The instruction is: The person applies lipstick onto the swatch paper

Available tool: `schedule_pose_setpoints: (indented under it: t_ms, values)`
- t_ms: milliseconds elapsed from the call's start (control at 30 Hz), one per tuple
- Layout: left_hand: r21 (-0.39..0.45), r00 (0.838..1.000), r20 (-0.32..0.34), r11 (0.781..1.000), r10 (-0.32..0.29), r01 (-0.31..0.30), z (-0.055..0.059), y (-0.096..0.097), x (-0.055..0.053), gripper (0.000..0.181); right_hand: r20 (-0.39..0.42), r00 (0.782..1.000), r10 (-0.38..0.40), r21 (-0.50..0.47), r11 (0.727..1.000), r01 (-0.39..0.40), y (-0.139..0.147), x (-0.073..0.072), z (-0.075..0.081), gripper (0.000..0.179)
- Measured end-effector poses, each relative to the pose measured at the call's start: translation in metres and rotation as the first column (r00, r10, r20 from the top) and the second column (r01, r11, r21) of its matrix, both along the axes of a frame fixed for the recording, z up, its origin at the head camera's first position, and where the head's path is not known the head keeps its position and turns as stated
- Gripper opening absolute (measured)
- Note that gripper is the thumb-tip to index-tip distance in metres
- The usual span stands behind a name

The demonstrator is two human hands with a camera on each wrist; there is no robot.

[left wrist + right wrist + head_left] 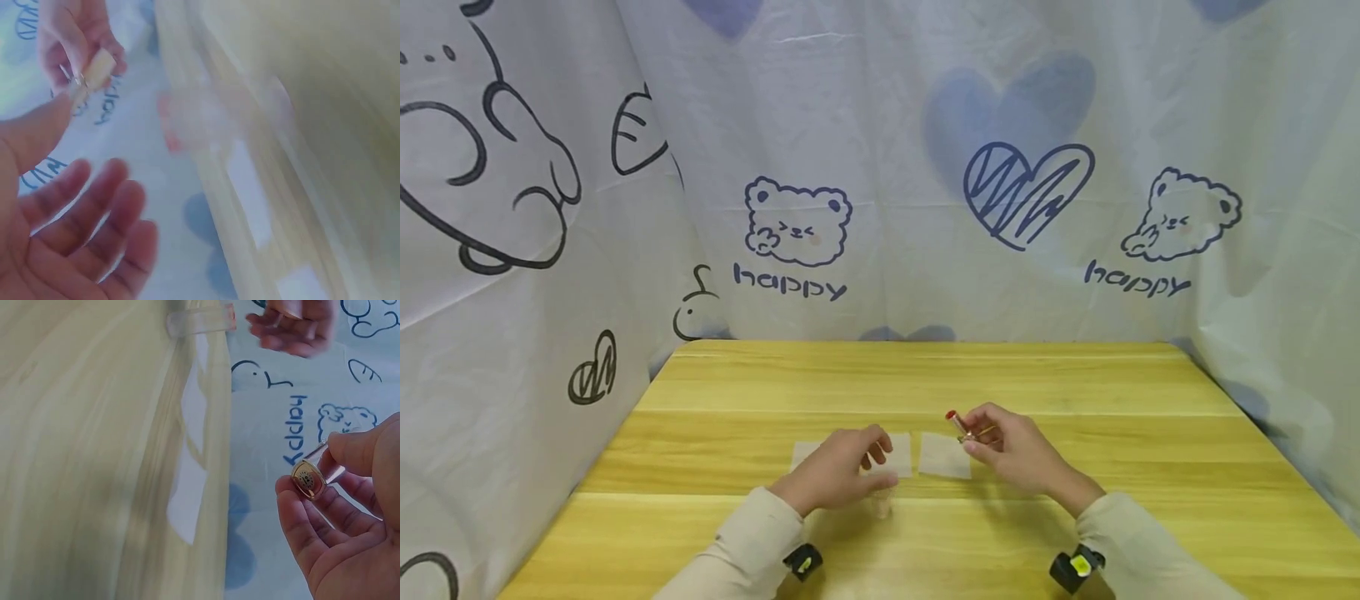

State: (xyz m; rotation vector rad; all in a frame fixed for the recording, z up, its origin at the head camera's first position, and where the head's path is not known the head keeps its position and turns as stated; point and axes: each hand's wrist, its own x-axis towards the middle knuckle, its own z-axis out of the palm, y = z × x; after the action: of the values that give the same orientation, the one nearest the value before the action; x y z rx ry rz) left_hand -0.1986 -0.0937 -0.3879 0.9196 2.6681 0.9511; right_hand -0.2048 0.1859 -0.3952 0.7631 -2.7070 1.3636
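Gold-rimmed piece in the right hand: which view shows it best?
Right wrist view: the gold-rimmed piece is largest there, patterned end facing the camera. Head view shows it small, red end visible; left wrist view, blurred.

Cream sleeves [758, 533], black wristpieces [1063, 572] — yellow patches [1080, 566]

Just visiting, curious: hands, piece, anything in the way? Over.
Left hand: empty. Right hand: holds red-tipped piece. Possible obstacle: clear container by left hand.
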Motion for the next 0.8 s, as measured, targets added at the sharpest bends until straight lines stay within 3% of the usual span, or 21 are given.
schedule_pose_setpoints:
  t_ms: [100, 167, 267, 333, 433, 567, 700, 800]
  values:
    - [0.119, 0.999, -0.005, 0.992, 0.038, -0.037, 0.003, 0.010, 0.004, 0.027, -0.041, 0.999, 0.022, 0.010, 1.000, -0.022, -0.005, 0.001, 0.004, 0.019]
    - [0.207, 0.997, 0.020, 0.975, 0.072, -0.075, 0.004, 0.017, 0.008, 0.028, -0.071, 0.997, 0.039, 0.015, 0.999, -0.038, -0.009, 0.002, 0.006, 0.019]
    - [0.311, 0.988, 0.070, 0.938, 0.140, -0.154, 0.003, 0.029, 0.011, 0.032, -0.121, 0.991, 0.060, 0.019, 0.998, -0.058, -0.014, 0.004, 0.009, 0.018]
    - [0.371, 0.973, 0.132, 0.901, 0.187, -0.224, 0.002, 0.037, 0.013, 0.036, -0.151, 0.987, 0.059, 0.019, 0.998, -0.057, -0.017, 0.006, 0.011, 0.017]
    - [0.452, 0.938, 0.257, 0.829, 0.232, -0.329, 0.001, 0.048, 0.015, 0.042, -0.210, 0.976, 0.060, 0.012, 0.998, -0.059, -0.022, 0.008, 0.011, 0.019]
    - [0.546, 0.878, 0.415, 0.707, 0.239, -0.450, 0.002, 0.060, 0.019, 0.045, -0.296, 0.954, 0.055, -0.001, 0.998, -0.058, -0.028, 0.011, 0.007, 0.023]
    - [0.596, 0.826, 0.500, 0.588, 0.261, -0.547, 0.001, 0.067, 0.021, 0.044, -0.361, 0.932, 0.025, -0.031, 0.999, -0.039, -0.034, 0.016, 0.006, 0.024]
    - [0.603, 0.802, 0.526, 0.540, 0.284, -0.587, -0.001, 0.070, 0.021, 0.041, -0.393, 0.919, 0.005, -0.055, 0.998, -0.029, -0.038, 0.019, 0.006, 0.025]
